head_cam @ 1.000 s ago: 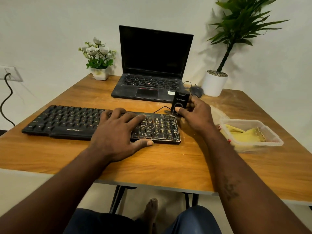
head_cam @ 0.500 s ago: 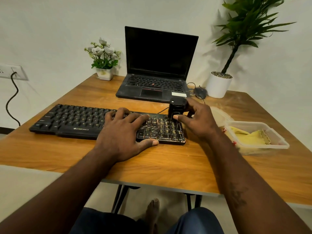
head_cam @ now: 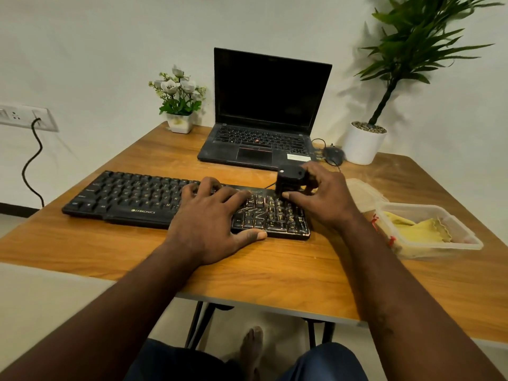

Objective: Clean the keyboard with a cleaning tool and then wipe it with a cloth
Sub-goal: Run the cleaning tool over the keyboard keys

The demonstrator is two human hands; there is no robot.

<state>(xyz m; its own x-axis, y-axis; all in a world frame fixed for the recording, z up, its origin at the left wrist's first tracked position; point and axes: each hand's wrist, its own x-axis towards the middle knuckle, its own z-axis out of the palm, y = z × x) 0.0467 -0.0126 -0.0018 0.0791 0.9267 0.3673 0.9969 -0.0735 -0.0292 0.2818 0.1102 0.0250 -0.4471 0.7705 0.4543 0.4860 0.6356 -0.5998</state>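
Note:
A black keyboard [head_cam: 132,198] lies across the wooden table [head_cam: 275,270], its right keys dusty and marked. My left hand [head_cam: 211,218] rests flat on the keyboard's middle with fingers spread. My right hand [head_cam: 321,198] grips a small black cleaning tool [head_cam: 288,178], held upright on the number pad at the keyboard's far right corner. A yellow cloth [head_cam: 420,225] lies in a clear plastic container [head_cam: 450,243] to the right of that hand.
An open black laptop [head_cam: 264,127] stands behind the keyboard, with a mouse [head_cam: 334,154] and cable beside it. A white flower pot [head_cam: 180,122] is at back left, a potted green plant [head_cam: 362,144] at back right. A socket and black cord [head_cam: 31,160] are on the left wall.
My right hand has brought the cleaning tool down from behind the keyboard onto its number pad and tipped it upright. My left hand has stayed on the keys.

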